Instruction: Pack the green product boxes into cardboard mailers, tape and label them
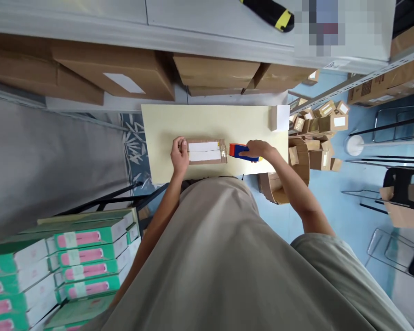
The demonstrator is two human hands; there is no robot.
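A small brown cardboard box (pixel 204 161) lies flat on the pale yellow tabletop (pixel 179 117). Two white labels (pixel 204 147) cover its top, and shiny clear tape (pixel 223 151) wraps its right end. My left hand (pixel 179 155) grips the left end of the box, its thumb on top. Just right of the taped end, my right hand (pixel 258 150) is closed around a blue hand tool (pixel 240 150) with an orange-red front; its exact kind is unclear. The tool's red end points at the box, with a narrow gap between them.
A white block-like object (pixel 280 118) stands at the table's back right corner. Large cartons (pixel 214 71) fill the shelf beyond. Right of the table are an open carton (pixel 298 156) and a heap of small parcels (pixel 331 122). Green-and-pink boxes (pixel 86 255) are stacked at lower left.
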